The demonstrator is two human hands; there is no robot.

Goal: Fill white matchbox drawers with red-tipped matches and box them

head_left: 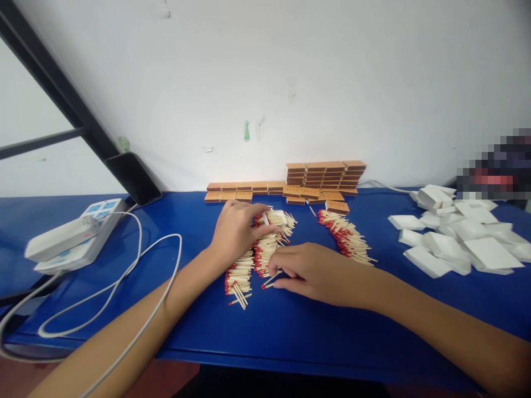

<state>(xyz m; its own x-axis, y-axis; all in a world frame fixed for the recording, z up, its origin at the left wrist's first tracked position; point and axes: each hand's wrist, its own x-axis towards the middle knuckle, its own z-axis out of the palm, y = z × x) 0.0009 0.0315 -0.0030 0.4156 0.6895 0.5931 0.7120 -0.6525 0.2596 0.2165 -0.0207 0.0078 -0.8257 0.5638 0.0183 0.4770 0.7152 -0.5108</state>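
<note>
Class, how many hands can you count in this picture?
2: the left hand holds a white tray; nearer the camera, the right hand pinches some matches.

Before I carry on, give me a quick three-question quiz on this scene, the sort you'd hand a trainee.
1. Which hand holds the white matchbox tray?
2. True or false: the power strip lies to the right of both hands.
3. Fill in the blank: the fingertips of the right hand pinch red-headed ____.

Key:
1. The left hand.
2. False; it lies to their left.
3. Matchsticks.
</note>
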